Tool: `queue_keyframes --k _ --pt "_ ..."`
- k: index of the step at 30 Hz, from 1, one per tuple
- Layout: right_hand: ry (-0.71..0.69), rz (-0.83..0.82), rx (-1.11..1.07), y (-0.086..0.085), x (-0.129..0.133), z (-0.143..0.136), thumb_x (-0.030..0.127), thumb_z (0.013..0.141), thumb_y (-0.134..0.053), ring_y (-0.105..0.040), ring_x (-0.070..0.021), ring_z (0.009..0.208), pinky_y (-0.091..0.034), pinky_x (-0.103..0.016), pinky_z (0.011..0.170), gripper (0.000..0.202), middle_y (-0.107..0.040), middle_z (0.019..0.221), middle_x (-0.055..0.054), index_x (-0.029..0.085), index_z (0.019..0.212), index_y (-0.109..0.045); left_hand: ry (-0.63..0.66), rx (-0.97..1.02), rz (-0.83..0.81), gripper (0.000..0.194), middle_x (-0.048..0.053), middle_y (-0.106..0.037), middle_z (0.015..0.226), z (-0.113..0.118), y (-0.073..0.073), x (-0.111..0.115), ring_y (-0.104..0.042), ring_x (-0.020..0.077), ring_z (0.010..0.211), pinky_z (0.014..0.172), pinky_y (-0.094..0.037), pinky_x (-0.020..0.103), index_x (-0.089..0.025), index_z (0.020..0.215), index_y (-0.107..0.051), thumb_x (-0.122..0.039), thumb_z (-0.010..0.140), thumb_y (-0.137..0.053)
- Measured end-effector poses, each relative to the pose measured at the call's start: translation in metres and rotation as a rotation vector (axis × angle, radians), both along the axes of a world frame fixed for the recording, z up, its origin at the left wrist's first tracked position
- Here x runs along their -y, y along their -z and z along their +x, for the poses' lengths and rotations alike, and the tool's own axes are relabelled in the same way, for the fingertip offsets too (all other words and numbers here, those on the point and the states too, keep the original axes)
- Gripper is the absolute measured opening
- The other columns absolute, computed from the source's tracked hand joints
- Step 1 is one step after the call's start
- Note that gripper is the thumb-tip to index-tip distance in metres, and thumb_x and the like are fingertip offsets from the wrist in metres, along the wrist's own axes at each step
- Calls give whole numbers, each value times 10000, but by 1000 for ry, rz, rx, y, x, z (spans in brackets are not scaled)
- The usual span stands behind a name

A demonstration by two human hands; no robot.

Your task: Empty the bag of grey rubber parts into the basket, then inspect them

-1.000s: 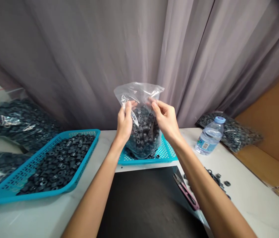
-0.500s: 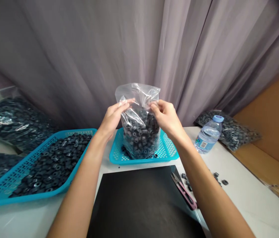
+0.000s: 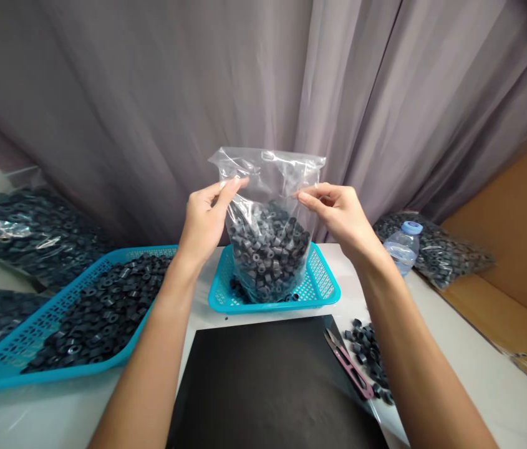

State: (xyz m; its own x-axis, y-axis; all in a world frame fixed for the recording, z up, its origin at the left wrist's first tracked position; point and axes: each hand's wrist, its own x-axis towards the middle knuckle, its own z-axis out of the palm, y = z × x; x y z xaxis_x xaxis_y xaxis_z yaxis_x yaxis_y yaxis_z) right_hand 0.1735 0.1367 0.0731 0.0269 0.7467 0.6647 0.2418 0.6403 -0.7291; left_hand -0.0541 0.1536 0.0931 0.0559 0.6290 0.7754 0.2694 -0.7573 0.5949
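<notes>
A clear plastic bag (image 3: 270,249) stands upright in the small blue basket (image 3: 323,280), its lower part full of small black ring-shaped pieces. My left hand (image 3: 209,215) pinches the bag's left side near the top, thumb in front. On the opposite side, my right hand (image 3: 335,209) grips the bag's right edge between thumb and fingers. The top of the bag spreads wide above both hands. A few loose black pieces lie in the basket around the bag's base.
A larger blue basket (image 3: 71,372) of black pieces sits at left beside filled bags (image 3: 24,224). In front lies a black mat (image 3: 267,380) with pink-handled thread snips (image 3: 350,365). Loose pieces (image 3: 368,352), a water bottle (image 3: 403,246) and another filled bag (image 3: 454,252) are at right.
My hands have moved apart, the right one outward to the right. The bag's top is stretched wider and flatter. My right forearm has shifted right, showing more loose pieces and covering part of the bottle.
</notes>
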Motion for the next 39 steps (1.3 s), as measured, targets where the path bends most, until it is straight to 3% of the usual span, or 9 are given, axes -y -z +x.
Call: queue_keyframes --k 5,9,12,16,19,24,30,34,39 --pt "105 -33 -73 1 1 -17 409 864 -709 -551 -126 552 -497 -306 517 255 -664 757 -41 166 815 -769 -2 20 -54 313 47 -800 1137 2 4 -7 -701 269 1160 1109 -483 442 -226 1044 -813 -444 979 -599" --pt "30 20 -231 2 2 -28 507 870 -705 -556 -107 555 -570 -276 517 332 -605 737 -21 179 852 -753 -20 60 -55 441 79 -790 1155 -3 2 -7 -703 271 1126 1080 -497 437 -208 1134 -787 -554 970 -567" --pt "-76 -77 -222 1 3 -27 647 823 -714 -558 -108 545 -599 -273 546 489 -525 606 14 159 807 -726 -34 -24 -292 519 95 -776 1192 -15 -1 -1 -701 281 1114 1036 -522 432 -223 1190 -760 -633 925 -582" --pt "-3 -132 -225 1 0 -13 745 832 -635 -518 -95 506 -530 -241 471 593 -495 590 15 165 726 -695 85 -242 -535 445 70 -758 1251 -31 -4 9 -679 274 1184 1079 -490 411 -261 1205 -756 -577 924 -620" --pt "26 -254 -252 2 -3 0 773 913 -461 -514 -109 497 -458 -235 417 646 -485 582 1 203 674 -648 118 -303 -397 295 39 -780 1204 -31 -6 12 -668 254 1210 1119 -450 366 -262 1090 -808 -459 916 -675" --pt "-132 -372 -87 8 -1 19 657 803 -739 -542 -98 565 -448 -216 426 477 -609 774 -9 194 909 -688 -2 -313 -271 223 29 -817 1071 -24 -6 8 -719 258 1087 1023 -515 366 -254 979 -836 -415 873 -724" --pt "-249 -201 -86 7 2 16 554 801 -791 -549 -96 533 -494 -233 487 402 -587 643 22 169 866 -696 -77 -195 -218 241 57 -817 936 -14 1 5 -736 240 861 532 -576 255 -201 931 -838 -398 816 -761" --pt "-109 44 -308 6 -6 -4 629 748 -792 -582 -116 614 -586 -263 540 453 -570 719 15 206 821 -646 -2 111 -127 191 52 -803 891 9 11 0 -745 219 875 653 -650 292 -168 895 -818 -331 815 -761" --pt "-145 138 -339 6 -9 -15 625 778 -768 -596 -120 689 -633 -284 631 433 -585 842 -8 217 838 -638 74 117 -107 172 53 -811 902 14 14 -7 -752 188 866 831 -629 321 -167 874 -808 -320 856 -732"
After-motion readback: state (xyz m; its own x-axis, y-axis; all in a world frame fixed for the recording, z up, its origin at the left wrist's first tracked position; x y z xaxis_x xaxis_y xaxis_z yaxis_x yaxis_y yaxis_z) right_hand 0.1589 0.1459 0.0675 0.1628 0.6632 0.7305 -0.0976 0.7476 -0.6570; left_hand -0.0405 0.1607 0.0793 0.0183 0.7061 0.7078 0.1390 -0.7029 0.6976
